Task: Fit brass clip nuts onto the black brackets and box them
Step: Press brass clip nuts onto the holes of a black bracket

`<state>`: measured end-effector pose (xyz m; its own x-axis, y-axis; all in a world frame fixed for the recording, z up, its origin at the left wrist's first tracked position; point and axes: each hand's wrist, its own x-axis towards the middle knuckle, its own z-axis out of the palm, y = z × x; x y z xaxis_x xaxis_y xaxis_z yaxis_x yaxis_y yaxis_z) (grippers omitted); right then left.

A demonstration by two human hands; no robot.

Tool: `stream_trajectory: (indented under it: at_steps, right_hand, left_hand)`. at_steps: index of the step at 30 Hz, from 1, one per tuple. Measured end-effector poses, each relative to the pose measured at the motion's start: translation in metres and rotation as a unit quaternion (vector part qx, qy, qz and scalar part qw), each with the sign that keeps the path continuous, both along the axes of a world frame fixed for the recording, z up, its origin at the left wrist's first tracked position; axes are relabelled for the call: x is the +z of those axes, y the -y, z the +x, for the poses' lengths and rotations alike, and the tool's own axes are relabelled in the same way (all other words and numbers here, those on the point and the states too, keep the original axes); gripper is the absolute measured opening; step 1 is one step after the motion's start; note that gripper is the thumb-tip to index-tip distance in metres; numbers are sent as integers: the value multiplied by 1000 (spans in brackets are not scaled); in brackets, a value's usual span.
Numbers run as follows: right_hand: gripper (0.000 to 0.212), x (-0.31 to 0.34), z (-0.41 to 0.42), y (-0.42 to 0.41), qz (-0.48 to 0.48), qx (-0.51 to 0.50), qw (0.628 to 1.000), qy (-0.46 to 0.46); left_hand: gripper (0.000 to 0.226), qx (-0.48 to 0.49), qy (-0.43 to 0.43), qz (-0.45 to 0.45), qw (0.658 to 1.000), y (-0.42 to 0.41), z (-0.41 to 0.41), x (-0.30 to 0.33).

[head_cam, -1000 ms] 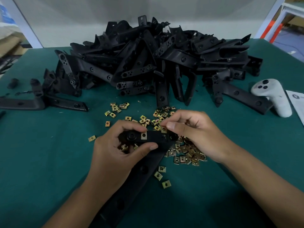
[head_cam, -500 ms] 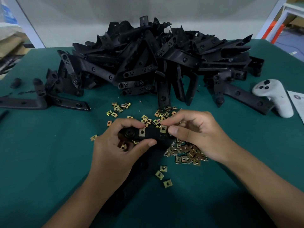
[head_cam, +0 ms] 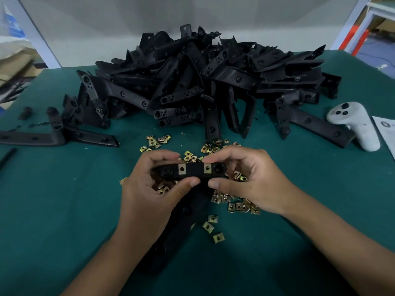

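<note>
Your left hand [head_cam: 149, 189] and right hand [head_cam: 254, 180] both pinch the black bracket [head_cam: 193, 170], fingers clamped; two brass clip nuts [head_cam: 182, 168] sit fitted.

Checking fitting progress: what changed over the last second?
The right hand seated a second brass clip nut on the held black bracket, then moved its thumb under the bracket's near edge. The left hand kept gripping it; the first nut and bracket pile stayed.
</note>
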<state>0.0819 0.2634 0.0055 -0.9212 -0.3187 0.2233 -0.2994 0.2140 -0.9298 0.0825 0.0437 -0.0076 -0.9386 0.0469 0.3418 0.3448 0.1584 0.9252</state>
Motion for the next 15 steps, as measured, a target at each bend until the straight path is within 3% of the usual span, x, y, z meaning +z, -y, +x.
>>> stream_trajectory:
  at_steps: [9, 15]
  right_hand:
    - [28, 0, -8, -8, 7, -30, 1000, -7]
    - [26, 26, -4, -17, 54, -48, 996, -46]
  left_hand:
    - [29, -44, 43, 5, 998, 2, -4, 1]
    - [26, -57, -24, -36, 997, 1, -6, 10]
